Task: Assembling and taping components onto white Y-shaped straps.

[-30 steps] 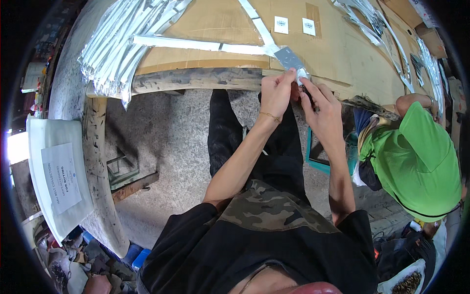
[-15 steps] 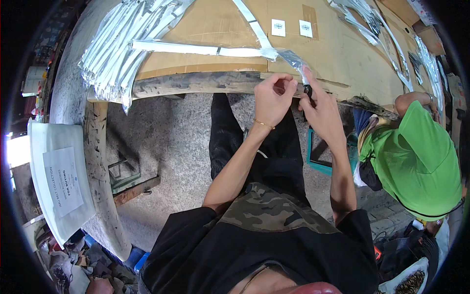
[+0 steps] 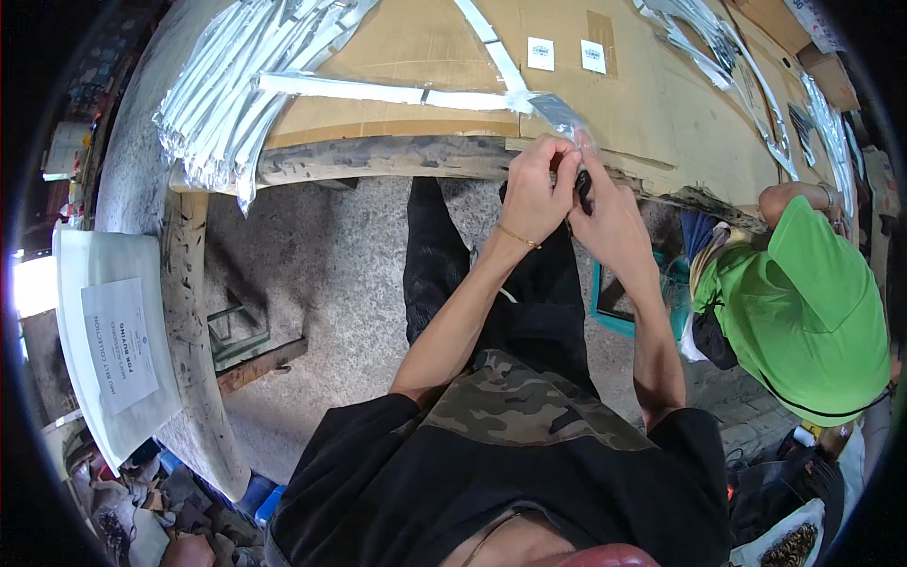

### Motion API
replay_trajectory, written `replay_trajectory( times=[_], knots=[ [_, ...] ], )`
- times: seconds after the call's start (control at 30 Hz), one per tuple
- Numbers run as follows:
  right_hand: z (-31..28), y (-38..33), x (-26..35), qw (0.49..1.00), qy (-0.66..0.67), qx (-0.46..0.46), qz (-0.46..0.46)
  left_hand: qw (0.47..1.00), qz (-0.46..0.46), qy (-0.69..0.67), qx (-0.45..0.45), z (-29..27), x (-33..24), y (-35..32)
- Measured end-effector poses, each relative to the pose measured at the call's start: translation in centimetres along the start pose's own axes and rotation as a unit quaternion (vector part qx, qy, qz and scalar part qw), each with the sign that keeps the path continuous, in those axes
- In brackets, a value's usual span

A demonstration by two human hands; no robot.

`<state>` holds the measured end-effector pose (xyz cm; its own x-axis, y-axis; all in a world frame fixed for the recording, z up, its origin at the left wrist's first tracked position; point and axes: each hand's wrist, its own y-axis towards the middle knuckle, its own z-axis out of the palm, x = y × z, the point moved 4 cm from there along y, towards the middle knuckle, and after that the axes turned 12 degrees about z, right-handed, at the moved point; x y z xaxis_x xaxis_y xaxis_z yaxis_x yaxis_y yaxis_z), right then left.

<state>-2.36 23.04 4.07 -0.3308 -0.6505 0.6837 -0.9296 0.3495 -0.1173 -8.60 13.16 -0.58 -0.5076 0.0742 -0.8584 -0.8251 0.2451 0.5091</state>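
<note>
Left grip (image 3: 537,194): I see it closed on a silver strip (image 3: 557,111) at the surface (image 3: 652,113) edge, 12 o'clock.
Right grip (image 3: 609,213): closed on a small dark thing (image 3: 584,186), touching my left; what it is I cannot tell.
Strip: runs from the hands up onto the cardboard.
Pile (image 3: 227,94): silver strips, 10 o'clock.
Person (image 3: 803,302): green cap, 3 o'clock.

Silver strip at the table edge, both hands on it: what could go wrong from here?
1. The silver strip is pinched right at the table edge by the left hand and right hand; a slip could drop it to the floor.
2. The heap of loose silver strips overhangs the table corner and might slide off if nudged.
3. A person in a green cap sits close to the right elbow, so a bump is possible.
</note>
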Motion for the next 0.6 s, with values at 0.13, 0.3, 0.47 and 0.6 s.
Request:
replay_trajectory(
  times=[0.13, 0.3, 0.47, 0.6],
  knots=[
    [0.0, 0.1, 0.2, 0.994, -0.016, 0.084, 0.072, 0.998, 0.037, 0.044, 0.04, -0.5, 0.2, -0.2],
    [1.3, -0.1, -1.0, 1.0, -0.009, 0.026, 0.015, 0.999, 0.002, 0.012, 0.053, -0.4, 1.0, -1.5],
    [1.5, -1.6, -1.1, 0.99, 0.007, -0.128, -0.065, 0.999, -0.039, 0.022, 0.016, -0.3, 0.8, -2.1],
    [0.4, -1.3, -3.2, 0.948, 0.305, -0.08, 0.038, 0.988, -0.133, -0.077, 0.016, 0.0, 0.7, -2.5]
  ],
)
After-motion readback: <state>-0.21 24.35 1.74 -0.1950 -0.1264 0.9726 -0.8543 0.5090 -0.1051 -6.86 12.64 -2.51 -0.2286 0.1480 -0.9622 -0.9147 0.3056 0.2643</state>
